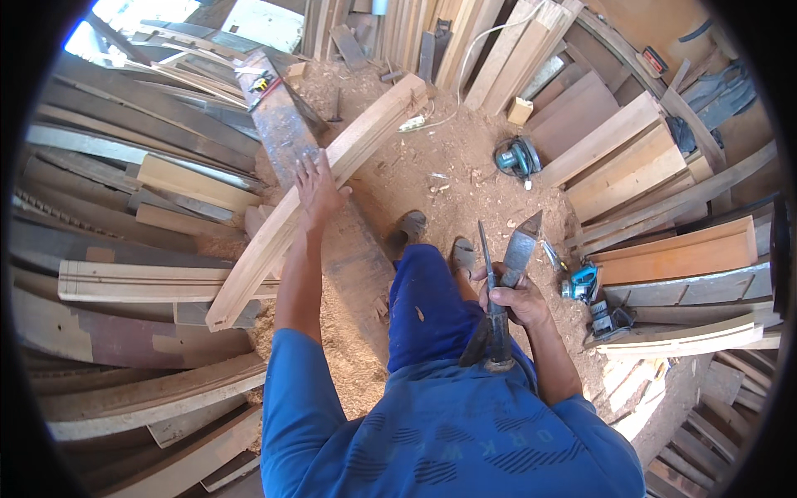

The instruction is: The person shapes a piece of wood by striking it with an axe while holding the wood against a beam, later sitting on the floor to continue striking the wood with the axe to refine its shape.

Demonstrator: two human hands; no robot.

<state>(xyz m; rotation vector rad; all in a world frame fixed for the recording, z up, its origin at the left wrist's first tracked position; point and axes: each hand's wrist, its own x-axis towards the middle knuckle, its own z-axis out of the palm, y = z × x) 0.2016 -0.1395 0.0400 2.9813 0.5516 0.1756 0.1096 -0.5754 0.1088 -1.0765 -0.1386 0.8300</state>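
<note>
In the head view, my left hand point(318, 191) lies open, palm down, on a long, pale, squared wooden beam point(257, 251), which slants across a long, worn, grey-brown wooden bench point(355, 270). To the bench's right, my right hand point(523, 300) is clamped on a dark hand tool with a broad grey metal blade point(520, 249); a slim dark rod point(486, 249) rises beside it, whether part of it I cannot tell. Further right of the bench, a rounded green power saw point(516, 158) sits on the sawdust-strewn floor point(415, 195).
</note>
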